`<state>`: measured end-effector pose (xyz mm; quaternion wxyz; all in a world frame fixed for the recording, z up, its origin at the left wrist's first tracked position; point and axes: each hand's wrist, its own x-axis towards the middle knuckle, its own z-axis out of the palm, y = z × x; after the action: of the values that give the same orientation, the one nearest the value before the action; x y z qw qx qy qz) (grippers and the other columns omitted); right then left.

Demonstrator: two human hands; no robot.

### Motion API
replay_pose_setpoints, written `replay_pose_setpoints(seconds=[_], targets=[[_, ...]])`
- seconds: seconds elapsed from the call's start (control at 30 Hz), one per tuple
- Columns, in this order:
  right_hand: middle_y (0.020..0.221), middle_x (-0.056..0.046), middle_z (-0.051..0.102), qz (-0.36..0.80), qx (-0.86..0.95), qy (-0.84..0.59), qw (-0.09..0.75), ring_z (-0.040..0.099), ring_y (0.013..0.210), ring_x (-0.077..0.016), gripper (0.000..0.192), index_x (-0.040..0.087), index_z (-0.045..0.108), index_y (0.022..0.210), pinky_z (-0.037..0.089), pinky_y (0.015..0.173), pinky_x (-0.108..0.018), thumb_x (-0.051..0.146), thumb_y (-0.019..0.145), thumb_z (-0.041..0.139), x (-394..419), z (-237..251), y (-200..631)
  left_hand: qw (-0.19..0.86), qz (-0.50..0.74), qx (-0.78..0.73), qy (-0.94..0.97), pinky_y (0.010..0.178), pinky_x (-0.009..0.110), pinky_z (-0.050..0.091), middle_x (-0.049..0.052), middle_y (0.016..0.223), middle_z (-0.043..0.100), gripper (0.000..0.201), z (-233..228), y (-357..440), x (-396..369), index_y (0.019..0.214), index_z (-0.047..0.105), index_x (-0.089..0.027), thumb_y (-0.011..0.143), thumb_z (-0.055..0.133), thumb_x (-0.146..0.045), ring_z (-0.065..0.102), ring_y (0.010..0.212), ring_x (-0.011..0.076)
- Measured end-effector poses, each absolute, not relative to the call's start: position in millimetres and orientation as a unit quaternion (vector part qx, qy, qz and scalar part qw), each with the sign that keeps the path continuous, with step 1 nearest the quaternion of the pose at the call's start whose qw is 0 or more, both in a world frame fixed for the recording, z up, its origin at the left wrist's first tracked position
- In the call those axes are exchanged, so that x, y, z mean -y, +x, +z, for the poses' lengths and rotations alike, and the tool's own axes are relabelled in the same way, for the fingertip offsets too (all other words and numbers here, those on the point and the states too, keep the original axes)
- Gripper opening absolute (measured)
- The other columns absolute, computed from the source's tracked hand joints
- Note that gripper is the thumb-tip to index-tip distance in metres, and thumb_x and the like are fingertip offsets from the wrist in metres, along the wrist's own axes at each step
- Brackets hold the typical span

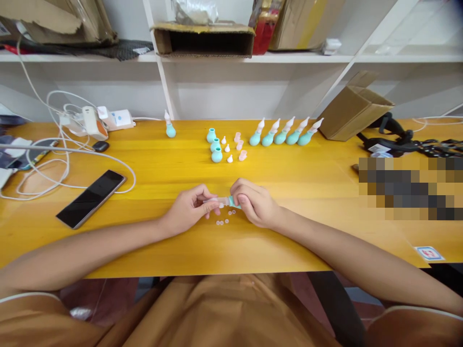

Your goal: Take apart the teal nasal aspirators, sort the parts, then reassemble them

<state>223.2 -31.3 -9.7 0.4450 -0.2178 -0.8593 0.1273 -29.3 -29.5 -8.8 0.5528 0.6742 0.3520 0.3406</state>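
Between the two hands, just above the front part of the yellow worktop [152, 250], a small nasal aspirator [227, 201] lies sideways: its teal bulb end is inside the right hand [255, 205] and its pale translucent tip points to the left hand [191, 208]. The fingers [243, 199] of the right hand are curled closed around the bulb, so only a small piece of teal shows between them. The thumb and fingers of the left hand are narrow and pinch the pale tip at its end. Both hands rest low, near the worktop or on it; I cannot tell which. Just below the aspirator, a few tiny white rings [222, 222] lie on the worktop, near the fingertips of both hands but apart from them. Further back, in the middle of the worktop, stand three teal bulbs [215, 145] without tips, and beside them some small white caps [227, 149] and pink tips [239, 145]. To the right of these, a row of five finished aspirators [284, 133] leans to the right, and one more single aspirator [170, 126] stands alone to the left. A black phone [91, 197] lies flat at the left side, well apart from the hands, with white cables [54, 166] and a power strip [108, 120] behind it. A brown cardboard box [352, 113] sits at the back right, and white shelves [224, 60] with more boxes stand behind the worktop.
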Motion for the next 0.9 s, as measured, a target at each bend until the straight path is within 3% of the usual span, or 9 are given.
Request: replay_pose_setpoints(seconds=[0.3, 0.47, 0.63, 0.9], targets=[[0.086, -0.004, 0.058, 0.227, 0.821, -0.263, 0.453, 0.056, 0.080, -0.0186, 0.034, 0.023, 0.054, 0.090, 0.047, 0.076, -0.033, 0.026, 0.120, 0.036, 36.4, -8.0, 217.4, 0.487, 0.349, -0.355, 0.718, 0.071, 0.027, 0.057, 0.001, 0.086, 0.083, 0.032, -11.1, -33.3, 30.7, 0.088, 0.059, -0.020, 0.101, 0.076, -0.044, 0.068, 0.064, 0.0110], [0.085, -0.003, 0.057, 0.273, 0.791, -0.291, 0.463, 0.055, 0.078, -0.0176, 0.038, 0.023, 0.054, 0.088, 0.045, 0.076, -0.033, 0.030, 0.121, 0.036, 41.8, -7.2, 213.4, 0.388, 0.362, -0.344, 0.775, 0.084, 0.029, 0.063, -0.002, 0.078, 0.081, 0.027, -8.3, -35.6, 32.2, 0.086, 0.063, -0.021, 0.101, 0.077, -0.038, 0.079, 0.080, 0.0160], [0.084, -0.003, 0.056, 0.322, 0.762, -0.321, 0.462, 0.053, 0.076, -0.0177, 0.045, 0.023, 0.053, 0.085, 0.044, 0.075, -0.034, 0.041, 0.121, 0.034, 45.2, -6.9, 210.5, 0.262, 0.374, -0.306, 0.835, 0.076, 0.023, 0.062, -0.001, 0.087, 0.083, 0.019, -6.8, -39.8, 31.7, 0.092, 0.067, -0.021, 0.102, 0.077, -0.033, 0.084, 0.090, 0.0179], [0.086, -0.001, 0.056, 0.427, 0.686, -0.392, 0.439, 0.054, 0.073, -0.0170, 0.043, 0.024, 0.057, 0.102, 0.045, 0.065, -0.031, 0.061, 0.117, 0.042, 50.9, -4.2, 208.7, 0.142, 0.401, -0.250, 0.870, 0.078, 0.022, 0.064, 0.000, 0.091, 0.083, 0.014, -10.3, -40.0, 29.9, 0.099, 0.067, -0.021, 0.104, 0.077, -0.029, 0.085, 0.090, 0.0170]])
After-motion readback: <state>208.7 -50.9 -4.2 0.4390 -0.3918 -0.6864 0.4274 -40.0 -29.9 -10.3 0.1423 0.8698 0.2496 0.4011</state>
